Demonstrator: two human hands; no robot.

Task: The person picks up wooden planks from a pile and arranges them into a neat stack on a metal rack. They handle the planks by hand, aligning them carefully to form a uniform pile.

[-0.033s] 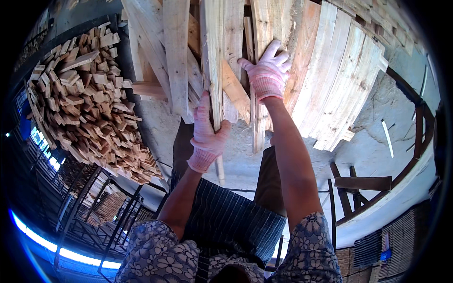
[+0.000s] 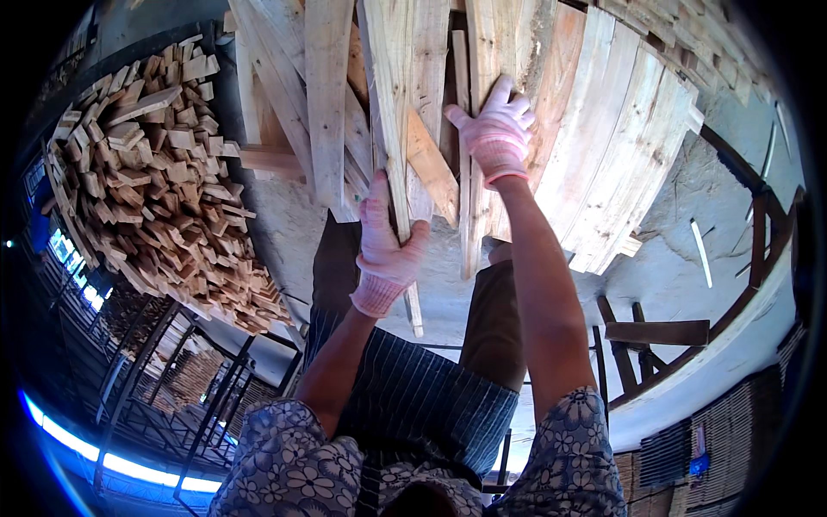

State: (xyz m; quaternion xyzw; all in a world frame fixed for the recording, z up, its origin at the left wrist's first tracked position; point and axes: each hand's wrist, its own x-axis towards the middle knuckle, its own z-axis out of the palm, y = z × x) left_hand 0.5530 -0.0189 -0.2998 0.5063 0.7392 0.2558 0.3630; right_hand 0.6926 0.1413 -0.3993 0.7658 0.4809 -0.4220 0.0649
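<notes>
Long pale wooden board (image 2: 390,103), upper centre of the frame, is pinched in the pink-gloved left hand (image 2: 388,247); the pink-gloved right hand (image 2: 498,136), fingers spread on flat pale planks (image 2: 485,47), should steady them.

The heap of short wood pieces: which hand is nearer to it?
Left. The left hand holds a long plank right of the heap; the right hand is farther right, over boards.

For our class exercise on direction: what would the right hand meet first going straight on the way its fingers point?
The right hand would probably meet the pale plank just ahead, though depth and contact are unclear.
</notes>
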